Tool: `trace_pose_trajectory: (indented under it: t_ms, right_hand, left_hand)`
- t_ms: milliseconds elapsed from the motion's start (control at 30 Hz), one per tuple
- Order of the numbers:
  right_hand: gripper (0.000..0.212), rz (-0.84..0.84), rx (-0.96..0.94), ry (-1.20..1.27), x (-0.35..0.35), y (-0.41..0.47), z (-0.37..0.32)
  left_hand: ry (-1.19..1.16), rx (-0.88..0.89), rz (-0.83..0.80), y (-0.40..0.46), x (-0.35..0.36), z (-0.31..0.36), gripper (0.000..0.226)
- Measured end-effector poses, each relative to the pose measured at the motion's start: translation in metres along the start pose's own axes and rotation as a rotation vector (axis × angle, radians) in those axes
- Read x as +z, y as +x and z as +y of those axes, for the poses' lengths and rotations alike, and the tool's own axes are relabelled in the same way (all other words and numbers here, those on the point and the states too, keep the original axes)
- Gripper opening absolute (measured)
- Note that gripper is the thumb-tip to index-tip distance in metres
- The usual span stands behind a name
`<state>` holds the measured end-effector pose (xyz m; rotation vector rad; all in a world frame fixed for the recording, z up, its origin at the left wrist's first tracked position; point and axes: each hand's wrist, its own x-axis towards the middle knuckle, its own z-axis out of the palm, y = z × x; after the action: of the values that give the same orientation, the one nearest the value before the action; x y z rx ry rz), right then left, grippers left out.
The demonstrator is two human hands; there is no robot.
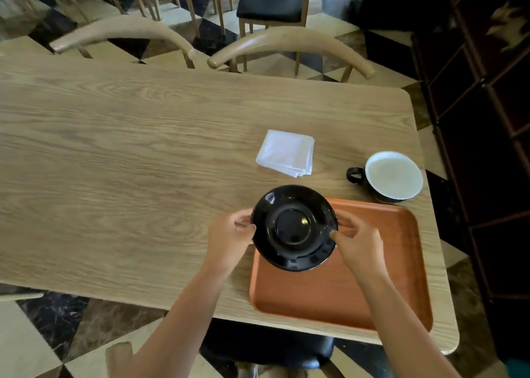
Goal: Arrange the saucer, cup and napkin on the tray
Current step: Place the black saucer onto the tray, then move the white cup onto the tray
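Observation:
A glossy black saucer [294, 228] is held by both hands above the far-left corner of the orange-brown tray [372, 286]. My left hand [229, 240] pinches its left rim and my right hand [358, 243] pinches its right rim. A folded white napkin [285, 152] lies on the wooden table beyond the saucer. A black cup [391, 175] with a white inside stands upright past the tray's far-right corner, its handle pointing left. The tray's surface is bare.
The wooden table [129, 162] stretches far to the left. Its right edge runs close to the tray and cup. Two wooden chair backs [289, 43] stand along the far side, and a black-seated chair [266, 346] is below the near edge. Dark cabinets [487, 119] stand at right.

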<state>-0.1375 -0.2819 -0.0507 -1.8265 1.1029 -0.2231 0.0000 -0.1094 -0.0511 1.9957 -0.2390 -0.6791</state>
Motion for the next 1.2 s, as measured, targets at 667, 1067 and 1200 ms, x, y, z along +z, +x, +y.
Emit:
trace_pose_trajectory:
  t_ms: [667,1067,1200]
  right_hand:
    - [0.035,-0.06,0.018,0.002,0.0,0.015,0.007]
    - [0.031,-0.086,-0.124,-0.208,-0.049,0.008,-0.005]
    - [0.036,0.259,-0.33,-0.368,-0.089,0.017,0.014]
  left_hand:
    - [0.011,-0.001,0.054,0.002,0.019,0.0,0.035]
    - [0.462,0.296,0.01,-0.001,0.02,0.019,0.035]
    - [0.591,0.598,0.024,0.007,0.054,0.047,0.052]
